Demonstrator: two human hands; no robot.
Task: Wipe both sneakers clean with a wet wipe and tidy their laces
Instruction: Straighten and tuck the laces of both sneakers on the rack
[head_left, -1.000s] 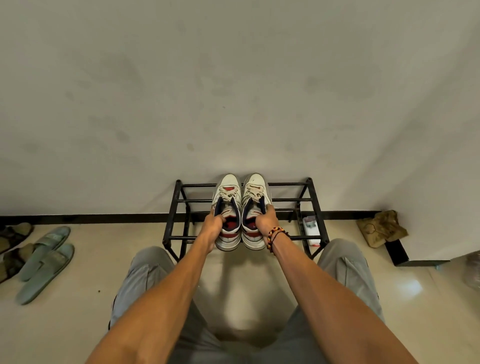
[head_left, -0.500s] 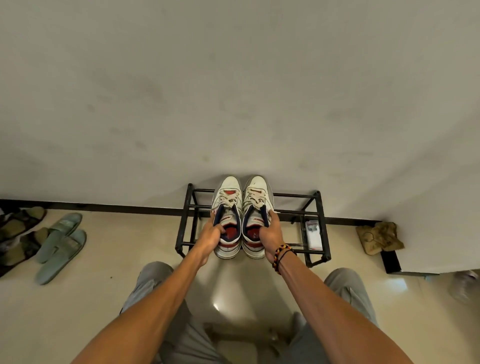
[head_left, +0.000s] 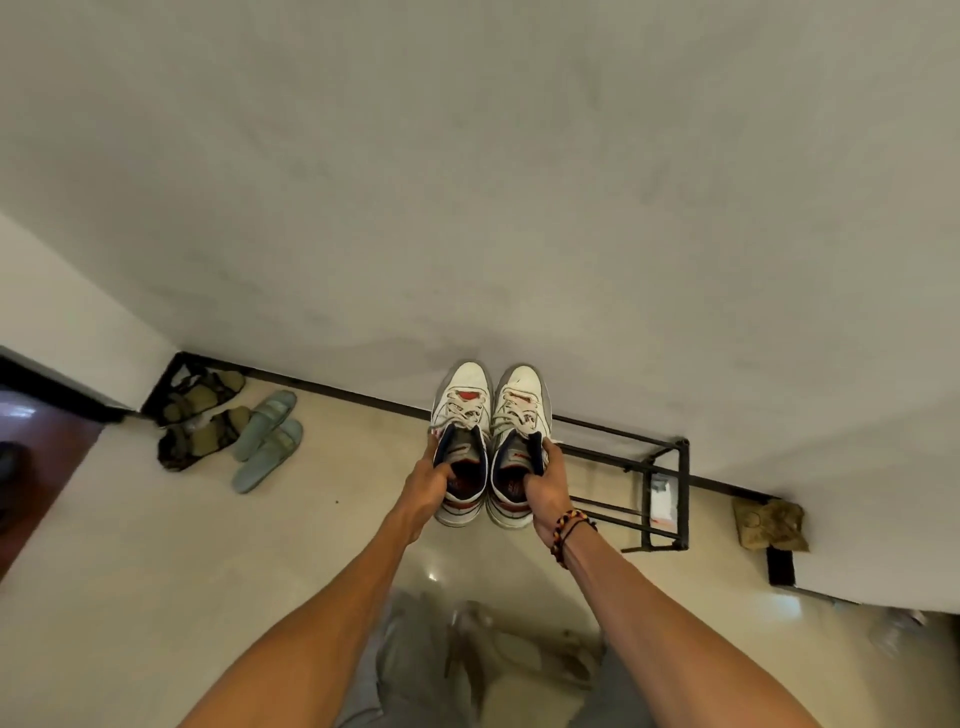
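Sneakers: we find the left sneaker (head_left: 464, 441) gripped at its collar by the left hand (head_left: 428, 486), the right sneaker (head_left: 519, 441) likewise by the right hand (head_left: 545, 483), both held up beside the rack (head_left: 654, 488). We judge them light, with stiff soles, soft uppers and loose laces (head_left: 467, 413). No branding legible.

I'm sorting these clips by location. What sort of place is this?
Probably a home entryway: a black metal shoe rack against the wall, pale green slide sandals and dark strappy sandals on the tiled floor.
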